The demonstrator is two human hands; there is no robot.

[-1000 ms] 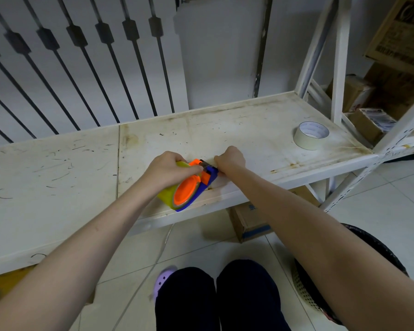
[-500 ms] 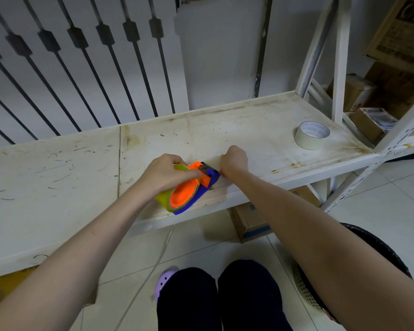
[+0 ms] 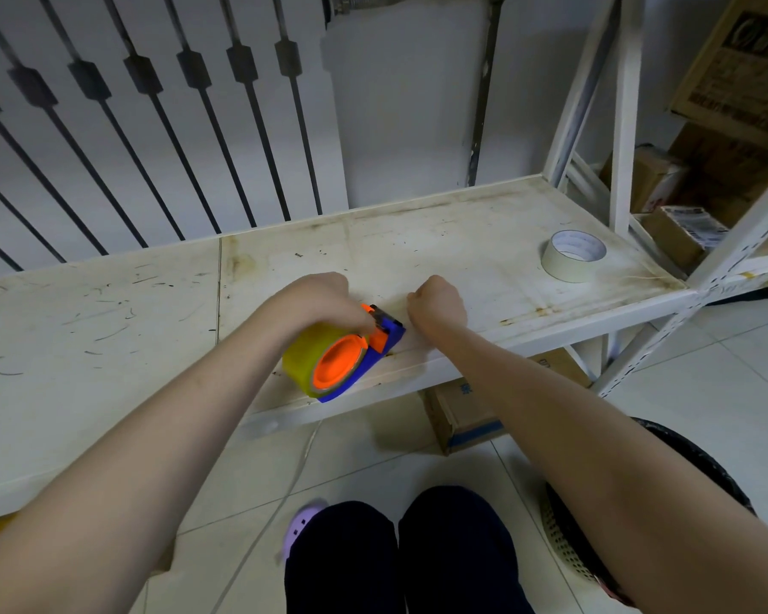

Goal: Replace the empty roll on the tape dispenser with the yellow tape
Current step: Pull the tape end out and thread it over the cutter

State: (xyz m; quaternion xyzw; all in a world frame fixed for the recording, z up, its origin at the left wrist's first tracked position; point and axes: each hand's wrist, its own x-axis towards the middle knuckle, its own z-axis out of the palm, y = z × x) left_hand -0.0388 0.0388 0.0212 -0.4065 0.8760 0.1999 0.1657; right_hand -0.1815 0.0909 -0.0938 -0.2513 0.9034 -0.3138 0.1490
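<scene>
My left hand [image 3: 315,303] grips the top of the tape dispenser [image 3: 375,361], a blue frame with an orange hub [image 3: 338,363]. The dispenser stands near the front edge of a worn white shelf [image 3: 107,347]. A yellow tape roll [image 3: 300,361] sits around the hub. The blade end points right, toward my right hand [image 3: 437,303]. That hand is curled into a fist just beside the blade end, fingers down on the shelf. I cannot tell whether it pinches a tape end. A pale, thin roll [image 3: 573,257] lies flat at the shelf's far right.
White rack uprights [image 3: 621,126] rise at the right, with cardboard boxes [image 3: 683,232] behind them. A box [image 3: 462,418] sits on the tiled floor under the shelf. A black mesh basket [image 3: 564,538] stands by my right arm. Metal railings line the back wall.
My right hand has drawn away from the dispenser's blade end, up and to the right. My left hand has tilted the dispenser slightly and shifted it a little back on the shelf.
</scene>
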